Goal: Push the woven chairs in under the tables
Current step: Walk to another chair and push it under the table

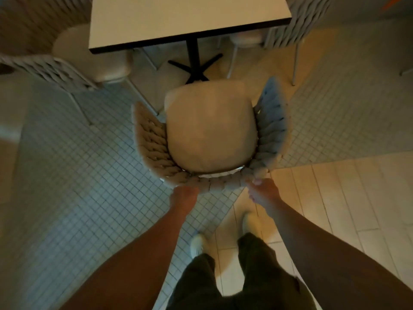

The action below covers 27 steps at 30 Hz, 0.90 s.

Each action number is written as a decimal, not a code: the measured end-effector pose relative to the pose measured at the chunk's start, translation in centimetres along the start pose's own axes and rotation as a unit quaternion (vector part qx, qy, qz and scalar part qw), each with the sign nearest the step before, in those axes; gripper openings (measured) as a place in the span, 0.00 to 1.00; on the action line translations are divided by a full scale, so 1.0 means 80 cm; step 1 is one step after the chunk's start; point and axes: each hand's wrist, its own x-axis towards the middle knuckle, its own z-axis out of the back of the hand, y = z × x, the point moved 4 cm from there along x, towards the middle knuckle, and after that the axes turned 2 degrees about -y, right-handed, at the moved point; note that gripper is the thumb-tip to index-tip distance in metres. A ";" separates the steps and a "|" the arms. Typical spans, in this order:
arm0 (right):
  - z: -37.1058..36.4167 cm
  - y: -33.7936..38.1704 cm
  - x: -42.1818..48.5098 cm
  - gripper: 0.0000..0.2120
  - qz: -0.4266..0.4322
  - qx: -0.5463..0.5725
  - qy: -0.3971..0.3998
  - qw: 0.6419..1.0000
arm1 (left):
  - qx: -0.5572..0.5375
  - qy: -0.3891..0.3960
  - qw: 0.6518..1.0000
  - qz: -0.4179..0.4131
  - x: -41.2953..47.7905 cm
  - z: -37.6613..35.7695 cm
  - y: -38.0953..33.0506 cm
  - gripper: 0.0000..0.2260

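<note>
A woven chair (211, 128) with a beige seat cushion stands right in front of me, its seat facing a white table (183, 16) with a black edge and a black pedestal foot. The front of the seat lies just short of the table's near edge. My left hand (184, 195) grips the left part of the woven backrest rim. My right hand (263, 192) holds the rim's right part, fingers curled over the weave. Both arms are stretched forward.
A second woven chair (67, 63) stands at the table's left side and a third (297, 25) at its right, both partly under the top. The floor is small square tiles, with larger plank tiles at lower right. My legs and shoes (197, 243) are below.
</note>
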 end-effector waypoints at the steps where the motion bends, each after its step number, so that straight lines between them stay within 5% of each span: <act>1: -0.004 -0.006 0.002 0.23 -0.033 0.043 -0.008 0.998 | -0.082 -0.019 0.996 0.041 0.012 -0.003 0.015 0.19; 4: -0.019 -0.016 0.019 0.28 -0.109 0.170 -0.013 0.979 | -0.223 -0.014 0.966 0.129 0.016 -0.016 0.031 0.32; 10: -0.036 -0.020 0.053 0.24 -0.139 0.389 0.042 0.910 | -0.469 0.032 0.867 0.165 0.045 -0.058 0.024 0.22; 14: -0.038 -0.019 0.078 0.25 -0.111 0.462 0.075 0.877 | -0.571 0.022 0.807 0.149 0.071 -0.079 0.022 0.31; 17: -0.043 -0.015 0.088 0.23 -0.110 0.475 0.057 0.871 | -0.600 0.020 0.785 0.152 0.111 -0.103 0.045 0.34; 20: -0.046 -0.014 0.090 0.22 -0.111 0.478 0.047 0.870 | -0.621 0.015 0.768 0.154 0.093 -0.093 0.027 0.26; 27: -0.047 0.012 0.091 0.22 -0.125 0.478 0.053 0.868 | -0.609 -0.029 0.780 0.143 0.088 -0.068 -0.005 0.19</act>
